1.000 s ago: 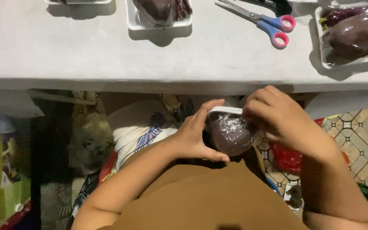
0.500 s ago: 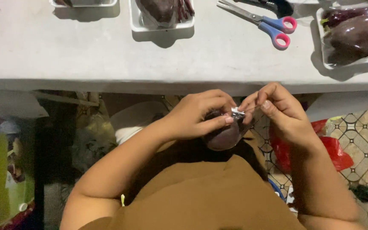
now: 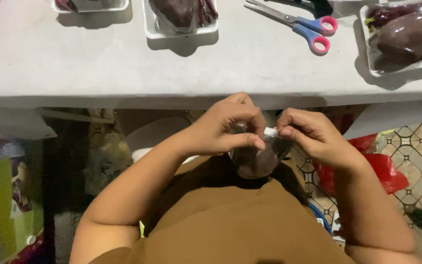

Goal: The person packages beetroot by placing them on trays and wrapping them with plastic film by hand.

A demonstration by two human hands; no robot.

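A: What sits on the white table (image 3: 98, 58), going left to right?

B: At the far left edge, a white tray (image 3: 89, 6) mostly cut off. Right of it a second white tray (image 3: 180, 19) with dark reddish pieces under film. Then scissors (image 3: 294, 22) with blue handles and pink ring linings, blades pointing far-left. At the far right, a wrapped tray (image 3: 406, 39) holding a large dark purple lump.

A: And the hands?

B: Both are below the table's near edge, over the lap. The left hand (image 3: 225, 129) has its grip pinched on the top of a small clear bag (image 3: 257, 159) with something dark and rounded inside. The right hand (image 3: 313, 137) has its grip pinched on a small white strip (image 3: 270, 131) at the bag's mouth.

A: How does the bag lie?

B: It hangs between the two hands, mouth toward the table, its bulge nearest the body. Both hands touch it; the left covers more of the top.

A: Any labels?

B: None legible. A red plastic bag (image 3: 382, 168) lies on the tiled floor at right.
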